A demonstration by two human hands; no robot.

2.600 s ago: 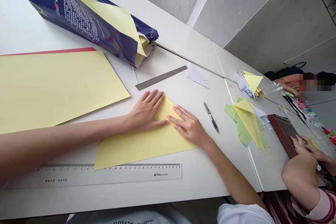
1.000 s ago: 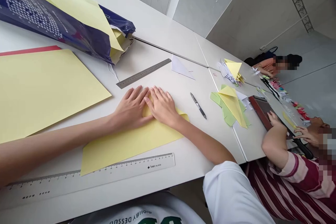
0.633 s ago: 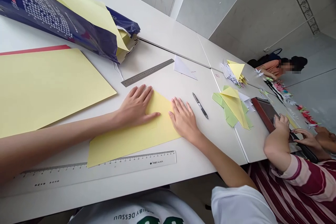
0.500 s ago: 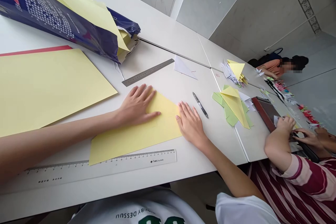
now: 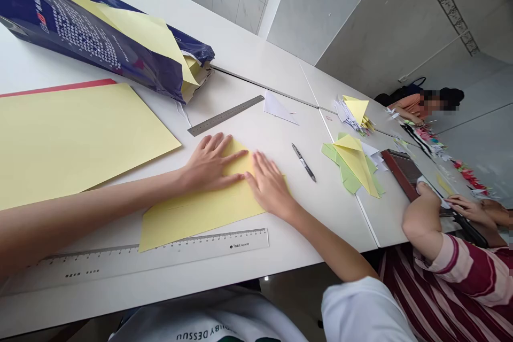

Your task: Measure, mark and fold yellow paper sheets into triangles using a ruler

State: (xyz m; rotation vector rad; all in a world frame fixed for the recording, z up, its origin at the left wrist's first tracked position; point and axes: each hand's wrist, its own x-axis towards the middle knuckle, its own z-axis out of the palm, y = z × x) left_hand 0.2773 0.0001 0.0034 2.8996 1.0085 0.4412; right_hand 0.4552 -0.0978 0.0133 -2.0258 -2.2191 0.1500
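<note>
A yellow sheet of paper (image 5: 200, 208) lies on the white table, its lower left part over a clear plastic ruler (image 5: 224, 240). My left hand (image 5: 212, 163) rests flat on the sheet with fingers spread. Close beside it, my right hand (image 5: 270, 184) lies flat on the sheet's right part, its fingers stretched out and covering some of the edge. The thumbs nearly meet. Beyond my left hand is a steel ruler (image 5: 226, 116), and a white paper triangle (image 5: 278, 108) lies by its end. A black pen (image 5: 303, 162) is to the right of my right hand.
Large yellow sheets (image 5: 80, 139) over a red one lie at left, below a blue plastic bag (image 5: 100, 37) of yellow paper. Folded green and yellow papers (image 5: 355, 165) are at right. A co-worker's hand (image 5: 467, 207) is near a paper cutter (image 5: 401, 179); another person sits farther back.
My right hand has slid left across the yellow sheet, closer to my left hand. The left hand stays on the paper. The co-worker's arm at the cutter has shifted.
</note>
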